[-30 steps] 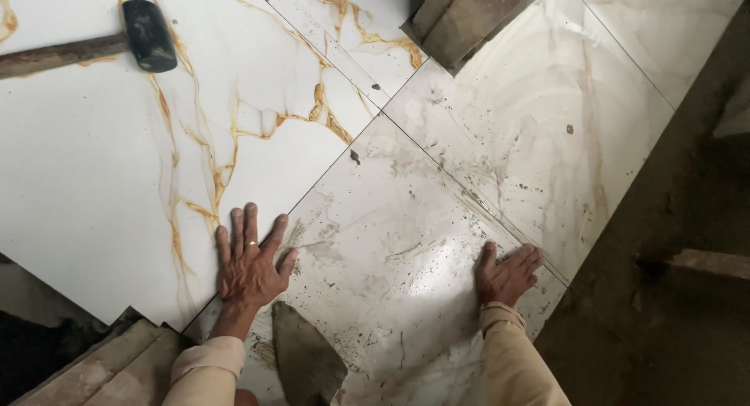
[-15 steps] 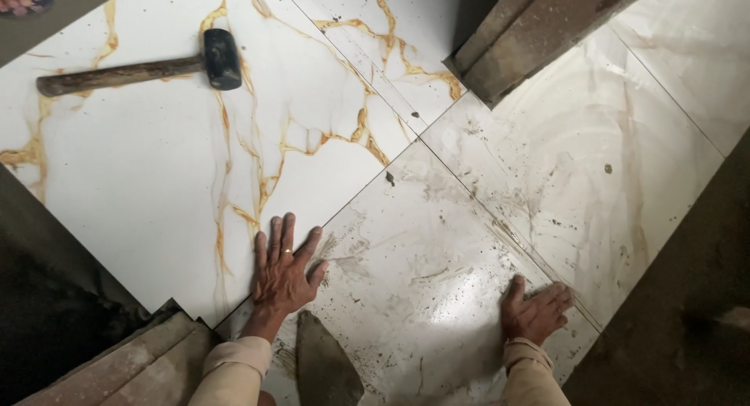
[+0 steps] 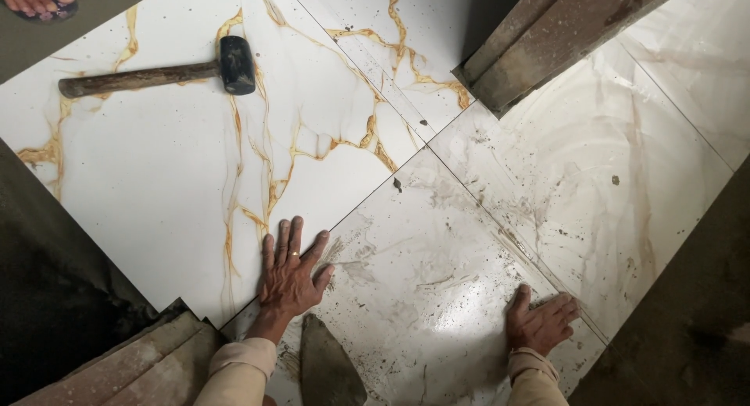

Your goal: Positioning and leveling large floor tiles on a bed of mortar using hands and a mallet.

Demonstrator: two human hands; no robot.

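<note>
Head view: both hands, left [image 3: 291, 275] and right [image 3: 539, 321], press flat (open, gripping nothing) on the smeared tile [image 3: 422, 289].

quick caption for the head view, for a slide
Left hand and right hand pressed flat on a smeared floor tile, mallet nearby.

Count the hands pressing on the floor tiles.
2. Left hand lies flat across the joint between the clean tile and dusty tile; right hand at that dusty tile's right edge.

left hand [image 3: 291, 275]: gold ring | right hand [image 3: 541, 325]: bare | sleeves: beige, cuffed at wrists
</note>
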